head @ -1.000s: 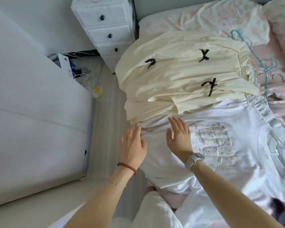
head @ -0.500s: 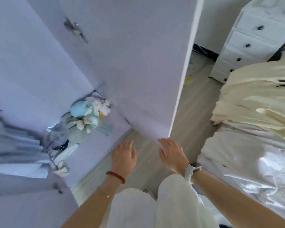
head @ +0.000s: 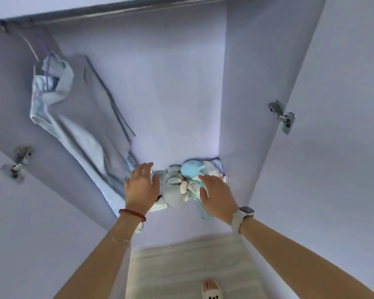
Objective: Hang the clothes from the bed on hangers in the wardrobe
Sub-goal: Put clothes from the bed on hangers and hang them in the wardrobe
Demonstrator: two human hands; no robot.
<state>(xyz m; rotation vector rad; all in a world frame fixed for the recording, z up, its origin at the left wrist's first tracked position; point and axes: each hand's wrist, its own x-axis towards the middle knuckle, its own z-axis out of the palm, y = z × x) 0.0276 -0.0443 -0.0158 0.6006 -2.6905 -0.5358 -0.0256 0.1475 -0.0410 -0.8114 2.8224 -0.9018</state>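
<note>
I face the open wardrobe (head: 181, 93). A rail (head: 121, 12) runs across its top. At the left, a pale grey-blue garment (head: 78, 117) hangs on a hanger from that rail. My left hand (head: 141, 186), with a red bead bracelet, is raised, empty, fingers apart, in front of the wardrobe floor. My right hand (head: 217, 196), with a white watch on the wrist, is likewise raised and empty. Between and behind my hands lies a heap of soft toys (head: 186, 182). The bed and its clothes are out of view.
Both wardrobe doors stand open, the left door (head: 26, 212) and the right door (head: 333, 147), each with a metal hinge. Pale wood floor (head: 181, 266) shows below. A slippered foot (head: 212, 291) is at the bottom edge.
The view has swung left from the bed to the inside of the wardrobe. Both hands left the white shirt on the bed and stay empty, held out in front.
</note>
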